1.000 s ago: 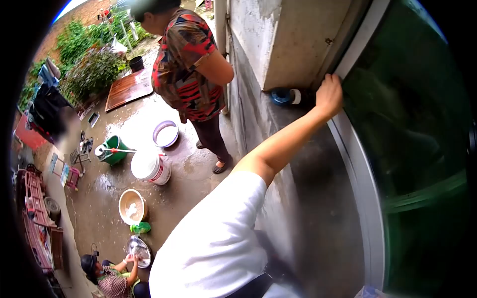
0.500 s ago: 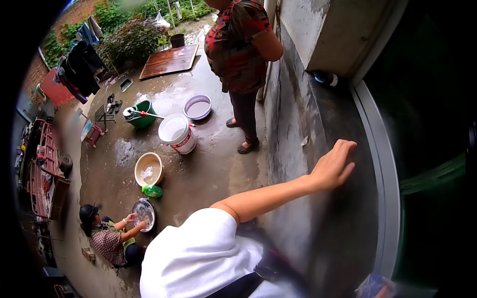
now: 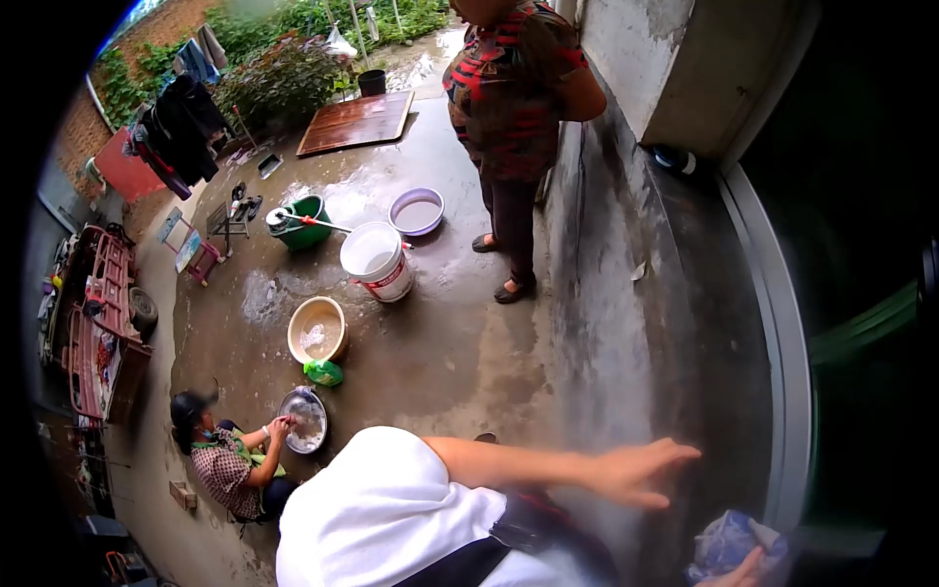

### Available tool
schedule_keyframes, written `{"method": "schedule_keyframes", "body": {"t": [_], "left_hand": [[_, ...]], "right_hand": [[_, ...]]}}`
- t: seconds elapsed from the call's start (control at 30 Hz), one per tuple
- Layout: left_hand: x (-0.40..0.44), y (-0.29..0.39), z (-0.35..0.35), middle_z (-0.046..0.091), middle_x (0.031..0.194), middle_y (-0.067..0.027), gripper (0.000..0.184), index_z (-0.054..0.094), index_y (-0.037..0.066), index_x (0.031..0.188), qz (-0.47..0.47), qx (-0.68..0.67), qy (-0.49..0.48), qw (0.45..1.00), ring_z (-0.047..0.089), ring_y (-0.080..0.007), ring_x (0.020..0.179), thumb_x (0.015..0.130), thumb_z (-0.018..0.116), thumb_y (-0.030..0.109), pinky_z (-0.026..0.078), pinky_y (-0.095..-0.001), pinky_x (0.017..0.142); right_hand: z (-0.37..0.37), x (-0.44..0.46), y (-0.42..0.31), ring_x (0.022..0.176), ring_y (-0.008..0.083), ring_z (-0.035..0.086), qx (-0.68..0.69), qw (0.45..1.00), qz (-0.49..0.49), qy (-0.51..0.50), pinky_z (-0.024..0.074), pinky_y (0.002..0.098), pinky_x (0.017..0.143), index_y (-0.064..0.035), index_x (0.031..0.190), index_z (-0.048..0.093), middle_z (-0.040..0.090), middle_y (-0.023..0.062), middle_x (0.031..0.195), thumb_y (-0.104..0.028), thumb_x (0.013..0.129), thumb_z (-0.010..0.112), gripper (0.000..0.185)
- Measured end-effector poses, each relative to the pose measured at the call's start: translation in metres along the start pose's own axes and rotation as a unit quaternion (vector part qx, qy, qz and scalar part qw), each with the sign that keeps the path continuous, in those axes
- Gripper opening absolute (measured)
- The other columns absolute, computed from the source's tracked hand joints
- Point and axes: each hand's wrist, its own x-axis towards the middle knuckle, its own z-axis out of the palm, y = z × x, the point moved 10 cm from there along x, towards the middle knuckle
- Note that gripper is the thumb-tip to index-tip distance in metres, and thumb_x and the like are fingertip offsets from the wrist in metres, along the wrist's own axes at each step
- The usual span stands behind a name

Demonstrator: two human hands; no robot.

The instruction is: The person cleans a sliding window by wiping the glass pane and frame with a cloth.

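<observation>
Grasping a blue-and-white crumpled bundle (image 3: 722, 544), the right hand (image 3: 741, 571) is at the lower right edge of the view, its fingers bent against the bundle's lower side; the rest of that hand is cut off. The bundle is near the foot of the pale door frame (image 3: 782, 391). The left hand (image 3: 626, 474), slightly blurred, is released, fingers extended and thumb apart, above a dark concrete ledge (image 3: 706, 367) and apart from the bundle. Its bare forearm comes from a white sleeve (image 3: 377, 479). At the ledge's far end, a dark blue round object (image 3: 671, 158) with a white part is by the wall

Beyond, a standing person (image 3: 514, 108) in a red-and-black patterned top is on the wet courtyard floor (image 3: 440, 338). A crouching person (image 3: 223, 472) has both hands at a metal basin (image 3: 311, 430). Next come a green packet (image 3: 323, 373) against a tan basin (image 3: 333, 342), a white bucket (image 3: 388, 282), a green mop bucket (image 3: 311, 235) and a lavender-rimmed basin (image 3: 417, 229). Farther off is a reddish-brown wooden panel (image 3: 357, 124)
</observation>
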Motion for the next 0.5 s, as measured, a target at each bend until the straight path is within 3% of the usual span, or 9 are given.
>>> {"method": "schedule_keyframes", "body": {"t": [0.07,0.13,0.17,0.23,0.27,0.33,0.37,0.4,0.5], "left_hand": [[-0.006,0.013,0.021,0.031,0.143,-0.0192,0.100,0.013,0.011,0.156,0.025,-0.042,-0.063,0.997,0.050,-0.0335,0.118,0.081,0.076,0.028,0.043,-0.0421,0.100],[-0.012,0.023,0.031,0.030,0.143,-0.0219,0.102,0.011,0.011,0.157,0.084,-0.032,-0.064,0.994,0.046,-0.0383,0.123,0.081,0.076,0.030,0.041,-0.0437,0.103],[-0.014,0.018,0.032,0.028,0.145,-0.0254,0.098,0.017,0.008,0.154,0.068,-0.022,-0.051,0.996,0.043,-0.0429,0.127,0.081,0.077,0.031,0.038,-0.0438,0.105],[-0.020,-0.033,0.030,0.043,0.137,-0.0240,0.071,0.035,0.000,0.140,-0.085,-0.050,-0.005,0.995,0.046,-0.0376,0.128,0.084,0.073,0.022,0.039,-0.0396,0.105],[-0.022,-0.035,0.020,0.053,0.128,-0.0193,0.063,0.039,-0.001,0.139,-0.051,-0.071,0.050,0.995,0.052,-0.0274,0.122,0.086,0.070,0.015,0.042,-0.0362,0.102],[-0.032,-0.072,0.022,0.059,0.123,-0.0100,0.060,0.039,0.002,0.140,-0.158,-0.120,0.060,0.978,0.053,-0.0146,0.114,0.088,0.068,0.005,0.044,-0.0303,0.099],[-0.020,-0.060,0.053,0.060,0.121,-0.0096,0.061,0.037,0.001,0.141,-0.195,-0.187,0.004,0.963,0.056,-0.0155,0.111,0.089,0.069,0.006,0.047,-0.0312,0.096],[-0.019,-0.058,0.035,0.060,0.119,-0.0112,0.059,0.038,0.002,0.140,-0.237,-0.264,0.043,0.934,0.058,-0.0181,0.108,0.089,0.067,0.004,0.049,-0.0328,0.093],[-0.004,-0.051,0.061,0.062,0.112,-0.0089,0.051,0.045,0.002,0.133,-0.244,-0.278,0.051,0.928,0.061,-0.0173,0.101,0.085,0.064,0.001,0.050,-0.0323,0.088]], "right_hand": [[0.040,-0.050,0.000,0.078,0.0299,0.066,0.095,0.993,0.063,-0.038,0.0529,0.0417,0.069,0.0051,0.108,0.063,0.069,0.0190,0.092,-0.021,0.091,0.070,0.032],[0.099,-0.099,0.009,0.130,0.0295,0.047,0.130,0.951,0.111,-0.259,0.0314,0.0409,0.112,0.0046,0.144,0.037,0.047,0.0191,0.142,-0.024,0.096,0.058,0.060],[0.122,-0.114,-0.004,0.129,0.0302,0.047,0.117,0.930,0.044,-0.346,0.0359,0.0420,0.109,0.0053,0.140,0.041,0.044,0.0161,0.144,-0.019,0.094,0.060,0.056],[0.138,-0.139,-0.019,0.125,0.0294,0.050,0.053,0.894,-0.016,-0.445,0.0425,0.0416,0.103,0.0051,0.135,0.047,0.042,0.0137,0.144,-0.015,0.091,0.063,0.051],[0.133,-0.139,-0.019,0.122,0.0279,0.052,0.002,0.894,-0.016,-0.448,0.0447,0.0401,0.101,0.0041,0.133,0.049,0.043,0.0142,0.142,-0.016,0.090,0.063,0.049],[0.108,-0.117,-0.016,0.100,0.0225,0.065,-0.031,0.911,-0.010,-0.412,0.0520,0.0304,0.084,0.0046,0.117,0.059,0.054,0.0152,0.128,-0.005,0.091,0.060,0.027],[0.047,-0.101,-0.009,0.092,0.0198,0.068,-0.064,0.948,0.013,-0.312,0.0526,0.0278,0.079,0.0049,0.109,0.062,0.061,0.0141,0.117,0.001,0.092,0.058,0.018],[0.049,-0.088,-0.003,0.086,0.0188,0.069,-0.069,0.951,0.023,-0.300,0.0526,0.0271,0.077,0.0045,0.105,0.064,0.064,0.0127,0.108,0.001,0.093,0.057,0.014],[-0.030,-0.050,-0.007,0.083,0.0160,0.069,-0.112,0.972,-0.027,-0.207,0.0526,0.0259,0.073,0.0028,0.102,0.065,0.068,0.0098,0.096,-0.004,0.095,0.059,0.012]]}}
